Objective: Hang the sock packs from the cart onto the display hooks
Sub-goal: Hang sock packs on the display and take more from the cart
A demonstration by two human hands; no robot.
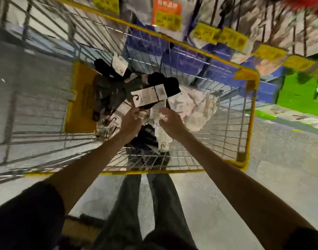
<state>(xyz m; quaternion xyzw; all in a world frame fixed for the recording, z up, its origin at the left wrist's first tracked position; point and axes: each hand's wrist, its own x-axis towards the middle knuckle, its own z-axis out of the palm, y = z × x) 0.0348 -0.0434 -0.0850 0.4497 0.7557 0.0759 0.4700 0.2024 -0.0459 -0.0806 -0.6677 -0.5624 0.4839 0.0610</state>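
Both my arms reach down into a wire cart with a yellow rim (252,112). My left hand (132,121) is closed around a black sock pack (151,95) with a white card label and hook hole, lifted above the pile. My right hand (170,120) grips a white sock pack (163,138) that hangs down from it. More dark sock packs (109,91) and white sock packs (196,107) lie in the cart bottom. The picture is blurred.
Display shelving with hung packs and yellow price tags (207,33) runs across the top, beyond the cart's far side. Blue packages (187,58) sit behind the wire. A green shelf base (299,92) is at right. My legs stand on grey floor (262,177) below.
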